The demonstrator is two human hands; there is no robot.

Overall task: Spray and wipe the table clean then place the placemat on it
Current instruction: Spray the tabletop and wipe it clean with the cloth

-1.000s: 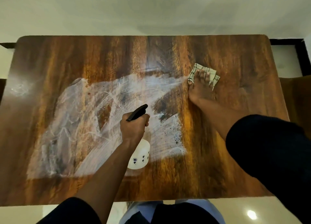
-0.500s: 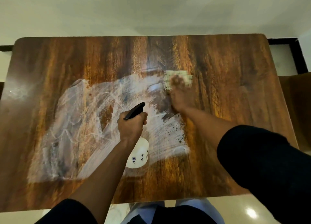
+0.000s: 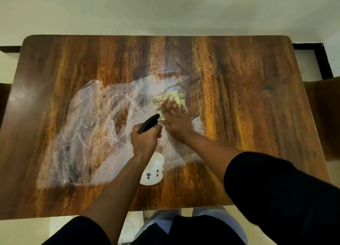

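Right hand (image 3: 174, 119) fingers flat, extended, pressing cloth (image 3: 173, 99) onto table (image 3: 248, 97). Left hand (image 3: 145, 139) wrapped around spray bottle (image 3: 152, 171), just beside. White residue (image 3: 82, 134) spreading leftward from fingertips, long axis across table. Right hand nearer. Placemat not visible.

Pale cream wall (image 3: 165, 10) beyond the far edge. Black-framed panel (image 3: 323, 60) at far right. Brown wooden furniture piece (image 3: 325, 119) at right edge, another dark piece (image 3: 3, 97) at left. Glossy pale floor (image 3: 58, 226) near.
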